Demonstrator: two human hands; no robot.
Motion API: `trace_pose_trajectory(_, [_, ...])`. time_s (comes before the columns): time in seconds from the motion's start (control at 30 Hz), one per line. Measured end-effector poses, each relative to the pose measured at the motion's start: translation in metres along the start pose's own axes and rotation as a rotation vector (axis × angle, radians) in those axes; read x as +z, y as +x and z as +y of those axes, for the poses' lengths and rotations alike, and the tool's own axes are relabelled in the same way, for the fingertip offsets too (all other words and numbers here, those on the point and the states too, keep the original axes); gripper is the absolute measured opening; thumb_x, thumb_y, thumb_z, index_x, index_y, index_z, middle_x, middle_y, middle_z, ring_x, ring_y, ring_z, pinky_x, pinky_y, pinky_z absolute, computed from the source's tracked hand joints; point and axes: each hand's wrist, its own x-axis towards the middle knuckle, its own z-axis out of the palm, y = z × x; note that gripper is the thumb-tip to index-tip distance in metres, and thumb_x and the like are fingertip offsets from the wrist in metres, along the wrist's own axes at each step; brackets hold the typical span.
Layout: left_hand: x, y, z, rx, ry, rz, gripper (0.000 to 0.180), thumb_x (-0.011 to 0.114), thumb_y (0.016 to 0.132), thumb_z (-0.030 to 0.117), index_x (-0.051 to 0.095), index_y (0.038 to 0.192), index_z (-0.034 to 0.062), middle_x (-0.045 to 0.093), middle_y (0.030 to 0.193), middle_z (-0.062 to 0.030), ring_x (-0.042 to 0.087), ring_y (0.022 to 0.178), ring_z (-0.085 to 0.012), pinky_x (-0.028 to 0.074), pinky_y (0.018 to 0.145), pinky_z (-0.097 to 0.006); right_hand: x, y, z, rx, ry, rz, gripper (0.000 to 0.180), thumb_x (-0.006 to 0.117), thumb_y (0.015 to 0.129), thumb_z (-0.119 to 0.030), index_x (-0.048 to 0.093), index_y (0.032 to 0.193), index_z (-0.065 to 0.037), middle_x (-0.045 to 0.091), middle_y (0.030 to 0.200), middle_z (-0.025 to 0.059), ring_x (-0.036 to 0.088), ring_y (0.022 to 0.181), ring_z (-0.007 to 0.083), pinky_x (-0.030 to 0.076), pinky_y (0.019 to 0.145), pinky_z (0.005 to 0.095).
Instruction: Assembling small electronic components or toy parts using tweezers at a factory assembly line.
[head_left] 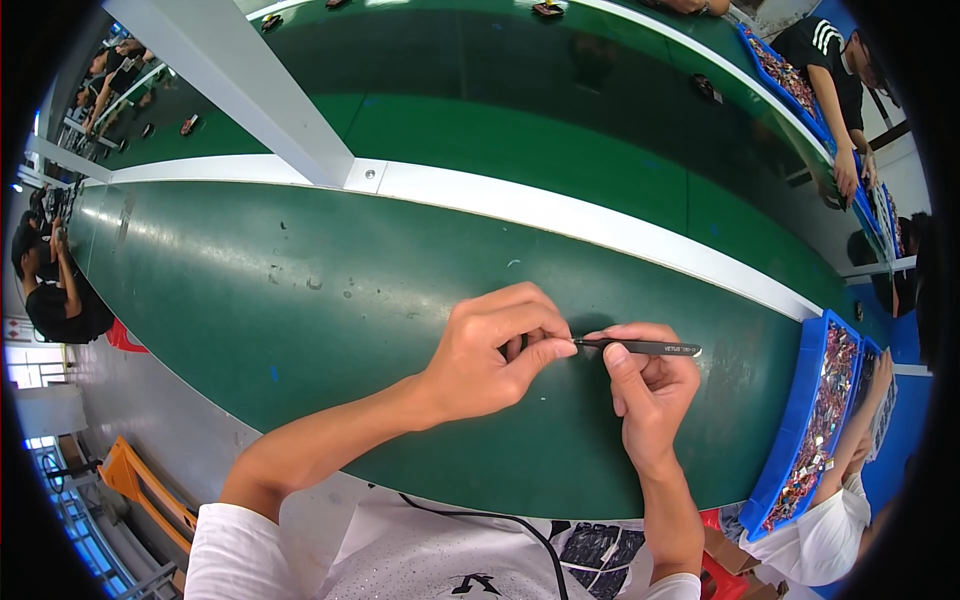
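Note:
Black tweezers lie across the fingers of my right hand, pinched between thumb and fingers, with their tips pointing left. Those tips reach the fingertips of my left hand, where thumb and index finger are pressed together. Something small and dark shows behind the left fingers, mostly hidden, and I cannot tell what it is. Both hands are held above the green tabletop.
A blue tray full of small multicoloured parts stands at the table's right end, near another person's arm. A white rail and post border a green conveyor belt carrying scattered small items. An orange chair stands at lower left.

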Motion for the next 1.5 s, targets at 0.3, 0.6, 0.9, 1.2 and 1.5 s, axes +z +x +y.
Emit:
trace_pose_trajectory(0.3, [-0.002,-0.001,-0.004,-0.004,-0.014,-0.03,0.007,0.073,0.091,0.004,0.07,0.086,-0.0002,0.066,0.084,-0.0054,0.058,0.06,-0.0107,0.043,0.047,-0.025,-0.003,-0.001,0.001,0.013,-0.008,-0.001,0.015,0.07,0.096,-0.005,0.066,0.106,0.004,0.074,0.085,0.01,0.045,0.049,0.0006,0.03,0.042,0.0182])
trace_pose_trajectory(0.6, [-0.003,0.0,-0.006,0.017,-0.019,-0.063,0.004,0.07,0.093,0.004,0.07,0.092,-0.0009,0.067,0.086,-0.0067,0.061,0.063,-0.0115,0.042,0.048,-0.025,0.0,-0.001,0.002,-0.013,0.035,-0.046,0.015,0.066,0.097,-0.002,0.061,0.11,0.004,0.076,0.101,0.0182,0.047,0.051,-0.0004,0.031,0.042,0.0169])
trace_pose_trajectory(0.9, [-0.001,0.001,-0.003,-0.022,-0.009,-0.048,0.004,0.07,0.089,-0.005,0.068,0.091,-0.0015,0.066,0.085,-0.0079,0.061,0.062,-0.0119,0.044,0.049,-0.026,0.0,0.0,0.002,-0.004,0.004,-0.042,0.016,0.068,0.095,-0.001,0.061,0.11,0.004,0.076,0.102,0.0174,0.049,0.053,-0.0004,0.034,0.044,0.017])
trace_pose_trajectory(1.2, [-0.004,0.002,0.008,-0.062,-0.014,-0.081,0.019,0.073,0.085,-0.009,0.072,0.102,-0.0003,0.069,0.094,-0.0097,0.065,0.07,-0.0117,0.047,0.052,-0.024,0.0,0.0,0.003,-0.022,-0.039,-0.002,0.015,0.071,0.095,-0.003,0.064,0.106,0.004,0.076,0.097,0.015,0.051,0.054,-0.0006,0.035,0.044,0.0166])
trace_pose_trajectory(1.5, [-0.001,-0.002,-0.002,-0.031,-0.015,-0.058,0.02,0.079,0.082,-0.004,0.075,0.102,0.001,0.071,0.088,-0.0084,0.062,0.063,-0.0098,0.047,0.052,-0.024,0.0,0.0,0.002,0.022,-0.023,-0.01,0.017,0.073,0.094,-0.004,0.065,0.106,0.004,0.076,0.096,0.0147,0.053,0.056,-0.0005,0.038,0.048,0.0159])
